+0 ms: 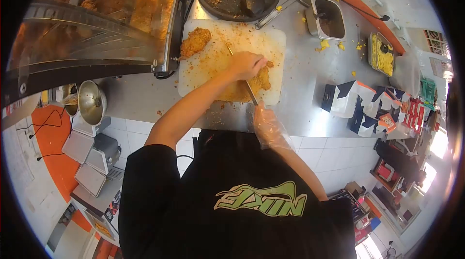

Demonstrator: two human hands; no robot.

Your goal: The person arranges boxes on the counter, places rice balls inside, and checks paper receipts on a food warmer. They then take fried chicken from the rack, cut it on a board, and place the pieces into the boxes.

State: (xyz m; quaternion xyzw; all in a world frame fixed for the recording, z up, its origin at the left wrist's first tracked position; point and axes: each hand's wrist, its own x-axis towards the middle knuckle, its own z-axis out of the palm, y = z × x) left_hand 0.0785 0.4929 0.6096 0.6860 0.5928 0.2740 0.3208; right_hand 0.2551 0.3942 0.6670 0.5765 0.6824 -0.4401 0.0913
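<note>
A long knife point(251, 91) slants across a white cutting board point(193, 82). My right hand point(267, 122), in a clear plastic glove, is closed around its handle. My left hand point(248, 65) lies over the middle of the blade, fingers curled. The blade's tip shows beyond that hand, and the part beneath it is hidden. Crumbed fried chicken point(263, 78) is on the board right of the blade, close to my left fingers. Another whole fried chicken piece point(195, 42) rests at the board's upper left. Crumbs are scattered over the board.
A heated display case point(92, 67) with fried food borders the board's left. Behind stands a round dark pan point(218, 7) with nuggets and tongs point(276, 13). To the right are a metal container point(314, 29), a tray of yellow food point(382, 60) and open cardboard boxes point(346, 99).
</note>
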